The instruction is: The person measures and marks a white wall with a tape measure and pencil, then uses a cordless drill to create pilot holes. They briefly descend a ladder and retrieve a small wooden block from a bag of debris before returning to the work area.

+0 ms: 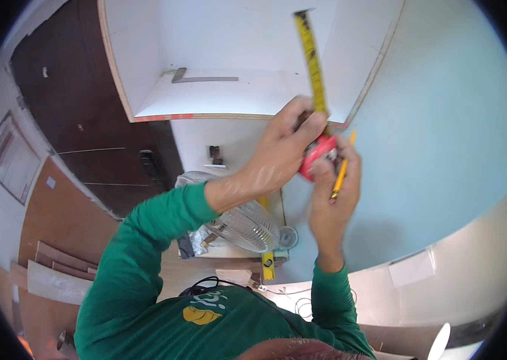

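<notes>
The nearer left hand (286, 137) pinches the yellow tape blade (311, 57), which points to the frame's top, while the right hand (331, 210) holds its red case (309, 167) and pencil (341, 175).

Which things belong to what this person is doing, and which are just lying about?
Seemingly in use:
red tape measure, in left hand and right hand
pencil, in right hand
perhaps metal square inside cabinet

Seemingly just around:
fan
boards

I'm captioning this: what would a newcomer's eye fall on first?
Probably the yellow tape blade, extending past the left hand from the red tape-measure case in the right hand. Next come the orange pencil in that hand and the gray L-shaped square inside the open white box at top.
</notes>
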`<state>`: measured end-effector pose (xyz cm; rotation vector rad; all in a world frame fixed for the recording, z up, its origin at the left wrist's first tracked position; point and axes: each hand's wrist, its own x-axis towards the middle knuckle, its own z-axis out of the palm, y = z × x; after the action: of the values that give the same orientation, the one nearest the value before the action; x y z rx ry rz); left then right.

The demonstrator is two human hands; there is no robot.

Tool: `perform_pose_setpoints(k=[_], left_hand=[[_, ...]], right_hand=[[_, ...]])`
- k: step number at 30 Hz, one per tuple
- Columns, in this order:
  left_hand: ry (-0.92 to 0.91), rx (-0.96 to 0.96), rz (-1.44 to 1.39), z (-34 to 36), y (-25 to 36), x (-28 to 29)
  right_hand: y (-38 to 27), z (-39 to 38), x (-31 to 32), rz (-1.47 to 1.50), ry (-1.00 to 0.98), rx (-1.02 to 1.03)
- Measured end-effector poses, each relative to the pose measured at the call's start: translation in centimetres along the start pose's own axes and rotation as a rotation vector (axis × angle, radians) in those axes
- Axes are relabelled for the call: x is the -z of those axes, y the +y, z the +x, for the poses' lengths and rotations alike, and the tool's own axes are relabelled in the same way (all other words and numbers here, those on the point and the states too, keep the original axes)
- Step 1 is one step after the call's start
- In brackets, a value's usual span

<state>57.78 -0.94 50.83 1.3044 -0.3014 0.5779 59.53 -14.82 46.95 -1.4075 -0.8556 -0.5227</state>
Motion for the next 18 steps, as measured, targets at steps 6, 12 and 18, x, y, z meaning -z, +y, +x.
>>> perform_pose_setpoints(k=[6, 12, 18], left_hand=[[-0.132, 0.172, -0.585, 7.5, -0.8, -5.2], [-0.162, 0.296, -0.843, 13.6, -1.7, -9.3], [-0.239, 0.296, -0.989, 20.8, -3.9, -7.9]], right_hand=[[-3.9, 6.1, 3.7, -0.47, 0.099, 0.108], [-7.6, 10.8, 6.9, -1.164, -0.093, 0.37], [-15.8, 14.0, 15.1, -1.576, 0.163, 0.781]])
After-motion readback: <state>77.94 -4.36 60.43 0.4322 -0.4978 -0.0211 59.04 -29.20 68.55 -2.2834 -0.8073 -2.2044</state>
